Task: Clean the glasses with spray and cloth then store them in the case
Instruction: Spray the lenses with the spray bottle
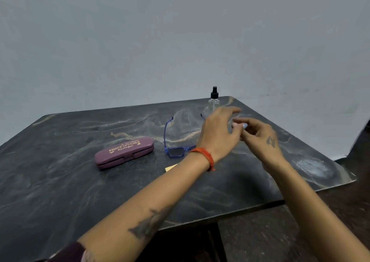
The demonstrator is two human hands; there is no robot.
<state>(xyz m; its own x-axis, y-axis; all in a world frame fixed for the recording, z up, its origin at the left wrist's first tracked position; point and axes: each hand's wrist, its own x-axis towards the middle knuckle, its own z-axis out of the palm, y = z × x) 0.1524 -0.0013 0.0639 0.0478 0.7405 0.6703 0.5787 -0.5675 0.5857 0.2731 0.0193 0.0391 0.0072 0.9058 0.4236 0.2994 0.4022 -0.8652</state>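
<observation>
Both hands raised over the table's (80, 181) far right corner, glasses (176, 141) and spray bottle (213, 99) untouched.

Left hand (218, 133) nearer the bottle, fingers relaxed, holding nothing; right hand (260, 137) loosely curled, contents unclear. Bottle upright just beyond left fingertips; glasses toward the left edge, temples pointing away; closed case (124, 152) further left.

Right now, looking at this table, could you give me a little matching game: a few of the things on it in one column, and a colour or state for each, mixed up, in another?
Things:
1. glasses case
2. glasses
3. spray bottle
4. cloth

Descriptions:
A. clear body, black top, standing upright
B. yellow, mostly hidden under the left forearm
C. purple, closed
D. blue frame, arms unfolded

Pairs: 1-C, 2-D, 3-A, 4-B
</observation>
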